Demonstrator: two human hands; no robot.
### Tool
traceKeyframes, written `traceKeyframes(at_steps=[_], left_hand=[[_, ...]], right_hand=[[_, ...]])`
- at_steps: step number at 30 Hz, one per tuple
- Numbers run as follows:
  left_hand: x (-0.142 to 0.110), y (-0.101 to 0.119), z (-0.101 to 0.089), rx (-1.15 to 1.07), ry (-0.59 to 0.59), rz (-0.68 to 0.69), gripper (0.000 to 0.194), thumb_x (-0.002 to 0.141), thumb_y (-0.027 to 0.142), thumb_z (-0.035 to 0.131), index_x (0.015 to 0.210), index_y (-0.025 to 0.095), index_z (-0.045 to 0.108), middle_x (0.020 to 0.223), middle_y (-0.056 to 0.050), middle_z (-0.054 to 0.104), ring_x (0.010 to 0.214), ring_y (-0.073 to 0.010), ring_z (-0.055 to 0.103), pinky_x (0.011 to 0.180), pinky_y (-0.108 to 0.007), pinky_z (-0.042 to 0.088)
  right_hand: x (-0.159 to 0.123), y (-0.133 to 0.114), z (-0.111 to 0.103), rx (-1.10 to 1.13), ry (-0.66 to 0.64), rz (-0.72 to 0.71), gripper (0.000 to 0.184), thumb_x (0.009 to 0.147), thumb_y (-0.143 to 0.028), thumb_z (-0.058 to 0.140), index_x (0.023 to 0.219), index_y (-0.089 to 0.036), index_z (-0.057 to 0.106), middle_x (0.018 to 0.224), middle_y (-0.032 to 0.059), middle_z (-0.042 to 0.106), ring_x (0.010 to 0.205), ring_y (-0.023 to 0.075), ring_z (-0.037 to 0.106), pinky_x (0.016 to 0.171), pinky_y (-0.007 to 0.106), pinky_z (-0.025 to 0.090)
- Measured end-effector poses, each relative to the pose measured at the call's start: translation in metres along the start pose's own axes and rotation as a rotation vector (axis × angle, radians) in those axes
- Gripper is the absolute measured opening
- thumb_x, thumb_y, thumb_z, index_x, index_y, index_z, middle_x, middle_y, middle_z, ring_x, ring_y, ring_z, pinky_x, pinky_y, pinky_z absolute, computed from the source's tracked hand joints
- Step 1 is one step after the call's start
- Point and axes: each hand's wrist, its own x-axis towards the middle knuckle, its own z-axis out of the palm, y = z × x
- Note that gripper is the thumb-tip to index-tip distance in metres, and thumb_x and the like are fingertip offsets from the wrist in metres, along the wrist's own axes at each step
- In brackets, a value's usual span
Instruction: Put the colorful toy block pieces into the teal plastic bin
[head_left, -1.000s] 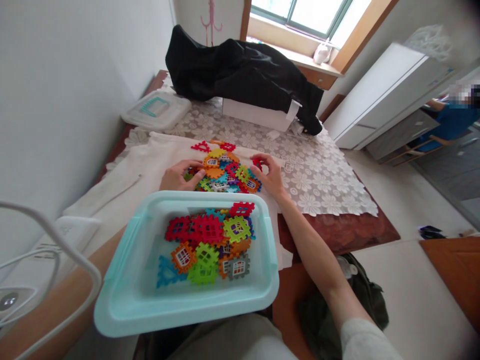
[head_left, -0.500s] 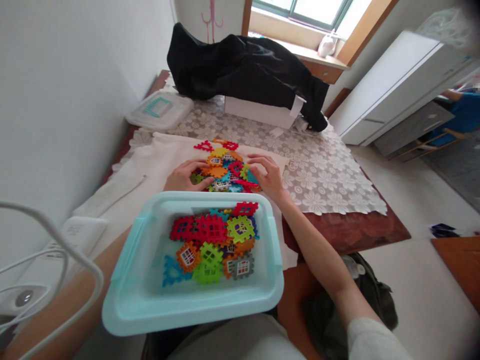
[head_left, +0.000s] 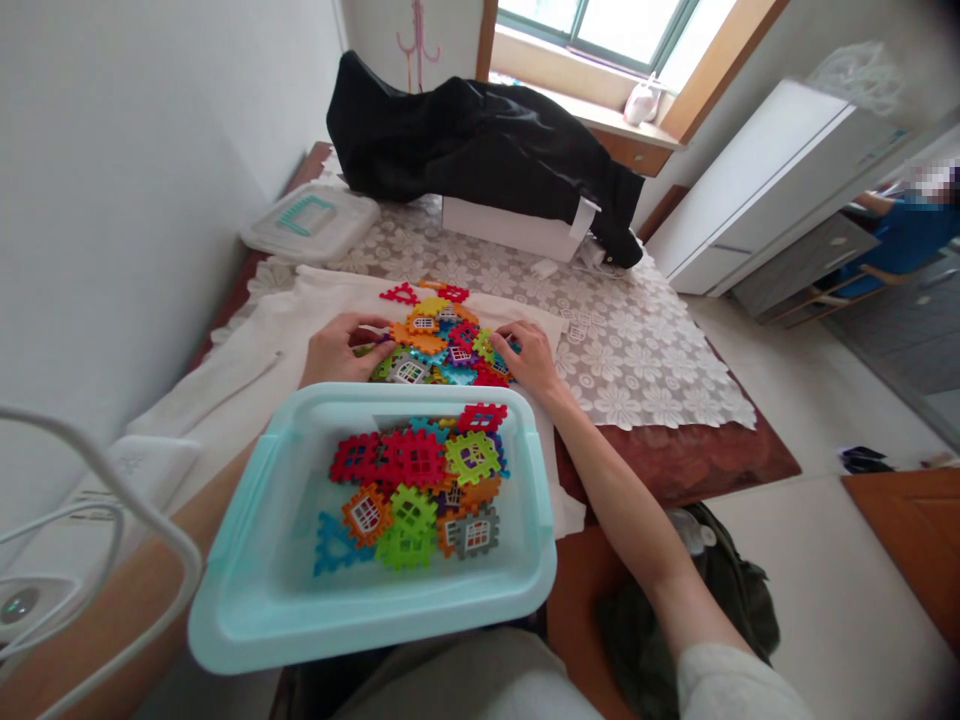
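A heap of colourful plastic interlocking building pieces (head_left: 424, 343) lies on the white cloth, some with window grids. My left hand (head_left: 341, 349) is at the heap's left edge, thumb and fingers apart, touching the outer pieces near an orange one (head_left: 429, 344). At the right edge my right hand (head_left: 527, 356) has bent, parted fingers against the heap beside a lime-green piece (head_left: 483, 345). A light-blue plastic bin (head_left: 247, 585) stands nearer to me, holding more such pieces, among them red, green, orange, blue and grey ones. Its far rim hides the near part of the heap.
The bin's translucent lid (head_left: 311, 222) lies at the back left. A black cover (head_left: 480, 140) drapes over a white box (head_left: 510, 228) at the back. White cables (head_left: 180, 535) loop at the left. A dark backpack (head_left: 697, 590) sits low right. Another person's blue clothing (head_left: 900, 245) shows far right.
Both hands have shifted slightly at the heap's sides; my left fingers have drawn back to its left edge. A grey window piece now shows beside my left thumb. The view has shifted a little.
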Motion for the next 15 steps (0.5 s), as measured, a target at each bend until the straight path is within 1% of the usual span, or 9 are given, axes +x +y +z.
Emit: traceKeyframes(at_steps=[2, 4, 6, 8, 10, 12, 15], left_hand=[[0.002, -0.001, -0.003, -0.026, 0.034, -0.018, 0.045, 0.082, 0.047, 0.089, 0.119, 0.022, 0.085, 0.1, -0.01, 0.088, 0.095, -0.0346, 0.086, 0.092, -0.052, 0.072], [0.003, -0.001, -0.005, -0.061, 0.062, -0.023, 0.044, 0.084, 0.044, 0.09, 0.121, 0.021, 0.084, 0.096, -0.007, 0.087, 0.093, -0.0324, 0.086, 0.089, -0.05, 0.072], [0.003, 0.0, -0.008, -0.094, 0.085, -0.014, 0.04, 0.086, 0.041, 0.09, 0.12, 0.021, 0.084, 0.103, -0.006, 0.089, 0.094, -0.0298, 0.085, 0.092, -0.05, 0.072], [0.002, 0.003, -0.01, -0.123, 0.122, 0.01, 0.033, 0.088, 0.037, 0.091, 0.116, 0.02, 0.083, 0.111, -0.005, 0.09, 0.097, -0.0273, 0.084, 0.101, -0.052, 0.071], [0.002, 0.009, -0.012, -0.151, 0.168, 0.042, 0.027, 0.089, 0.034, 0.091, 0.111, 0.02, 0.083, 0.112, -0.004, 0.09, 0.101, -0.0257, 0.083, 0.109, -0.054, 0.069], [0.003, 0.016, -0.015, -0.183, 0.224, 0.077, 0.023, 0.089, 0.031, 0.09, 0.108, 0.02, 0.082, 0.11, -0.003, 0.088, 0.104, -0.0242, 0.082, 0.113, -0.052, 0.068], [0.007, 0.029, -0.022, -0.294, 0.326, 0.086, 0.026, 0.08, 0.03, 0.096, 0.1, 0.021, 0.081, 0.1, -0.003, 0.086, 0.093, -0.0213, 0.08, 0.106, -0.047, 0.07]], right_hand=[[0.0, -0.002, -0.002, 0.013, -0.018, -0.01, 0.035, 0.107, -0.057, 0.072, 0.105, -0.025, 0.084, 0.115, 0.0127, 0.087, 0.109, 0.032, 0.077, 0.112, 0.054, 0.057], [0.0, -0.003, -0.003, 0.022, -0.033, -0.02, 0.03, 0.103, -0.055, 0.078, 0.104, -0.025, 0.083, 0.116, 0.0121, 0.087, 0.111, 0.032, 0.076, 0.113, 0.053, 0.057], [0.0, -0.004, -0.004, 0.053, -0.038, -0.021, 0.026, 0.099, -0.051, 0.081, 0.102, -0.025, 0.082, 0.113, 0.0114, 0.086, 0.109, 0.0312, 0.076, 0.11, 0.052, 0.058], [0.001, -0.004, -0.005, 0.111, -0.031, -0.015, 0.025, 0.097, -0.05, 0.082, 0.099, -0.025, 0.079, 0.107, 0.0102, 0.084, 0.103, 0.0296, 0.075, 0.103, 0.049, 0.06], [0.003, -0.002, -0.004, 0.176, -0.015, 0.003, 0.026, 0.095, -0.05, 0.082, 0.095, -0.025, 0.076, 0.1, 0.0083, 0.081, 0.096, 0.0274, 0.072, 0.096, 0.046, 0.06], [0.004, 0.0, -0.003, 0.231, -0.002, 0.037, 0.029, 0.094, -0.052, 0.082, 0.092, -0.026, 0.073, 0.094, 0.0059, 0.079, 0.089, 0.0249, 0.069, 0.09, 0.043, 0.059], [0.006, 0.003, -0.002, 0.297, 0.001, 0.096, 0.036, 0.095, -0.06, 0.081, 0.089, -0.026, 0.07, 0.084, 0.0022, 0.073, 0.08, 0.0218, 0.063, 0.08, 0.04, 0.056]])
